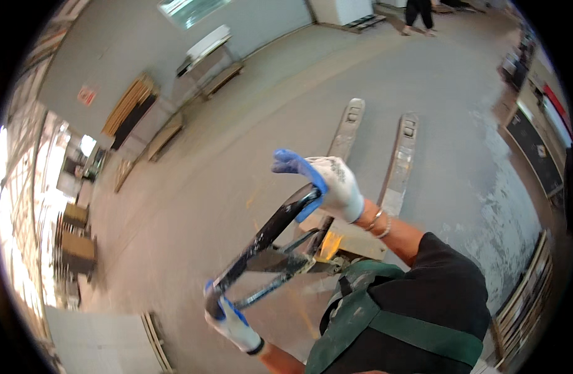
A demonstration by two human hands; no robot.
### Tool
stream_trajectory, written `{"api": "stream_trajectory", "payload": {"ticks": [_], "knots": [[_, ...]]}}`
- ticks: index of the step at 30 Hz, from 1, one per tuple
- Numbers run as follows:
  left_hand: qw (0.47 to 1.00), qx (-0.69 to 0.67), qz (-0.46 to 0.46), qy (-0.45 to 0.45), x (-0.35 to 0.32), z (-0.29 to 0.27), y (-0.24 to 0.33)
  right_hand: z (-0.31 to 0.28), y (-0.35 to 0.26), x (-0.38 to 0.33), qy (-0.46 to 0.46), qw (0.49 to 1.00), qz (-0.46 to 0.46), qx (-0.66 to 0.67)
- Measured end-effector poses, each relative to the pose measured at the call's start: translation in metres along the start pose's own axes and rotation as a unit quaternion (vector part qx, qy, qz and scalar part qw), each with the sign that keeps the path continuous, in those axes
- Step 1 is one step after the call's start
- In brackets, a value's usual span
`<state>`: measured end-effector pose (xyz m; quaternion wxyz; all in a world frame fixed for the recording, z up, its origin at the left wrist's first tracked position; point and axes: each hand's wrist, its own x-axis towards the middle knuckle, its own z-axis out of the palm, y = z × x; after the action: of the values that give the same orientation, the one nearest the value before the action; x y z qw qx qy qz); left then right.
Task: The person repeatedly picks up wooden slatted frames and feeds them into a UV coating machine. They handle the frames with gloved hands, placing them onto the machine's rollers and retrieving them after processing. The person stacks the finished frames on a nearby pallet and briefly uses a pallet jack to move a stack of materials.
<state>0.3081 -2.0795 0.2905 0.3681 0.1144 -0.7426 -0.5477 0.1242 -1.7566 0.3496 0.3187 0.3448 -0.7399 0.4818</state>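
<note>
Both gloved hands grip the pallet jack's handle (268, 240), a scuffed black steel loop: left hand (230, 315) low, right hand (330, 184) high. Worn metal forks (398, 162) lie on concrete.

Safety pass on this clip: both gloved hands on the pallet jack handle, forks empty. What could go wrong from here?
1. The right hand has fingers lifted off the handle, so its grip looks partial; the bar could slip.
2. The forks point toward a person standing at the far end of the floor.
3. Wooden frames lean close on the right; a swing of the jack might clip them.
</note>
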Motion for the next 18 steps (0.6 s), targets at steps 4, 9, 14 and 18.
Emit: {"api": "stream_trajectory", "payload": {"ticks": [4, 9, 14, 18], "knots": [[0.996, 0.088, -0.018, 0.009, -0.024, 0.011, 0.017, 0.04, 0.057, 0.0, 0.091, 0.982, 0.044, 0.161], [0.998, -0.031, -0.003, -0.049, -0.031, 0.026, 0.055, 0.058, 0.067, 0.019, 0.119, 0.991, -0.026, 0.047], [0.995, 0.098, -0.031, -0.002, -0.021, 0.028, 0.029, 0.065, 0.066, 0.017, 0.101, 0.994, 0.007, 0.04], [0.996, 0.083, 0.001, -0.041, -0.011, 0.031, 0.006, 0.083, 0.07, 0.009, 0.104, 0.993, 0.001, 0.059]]}}
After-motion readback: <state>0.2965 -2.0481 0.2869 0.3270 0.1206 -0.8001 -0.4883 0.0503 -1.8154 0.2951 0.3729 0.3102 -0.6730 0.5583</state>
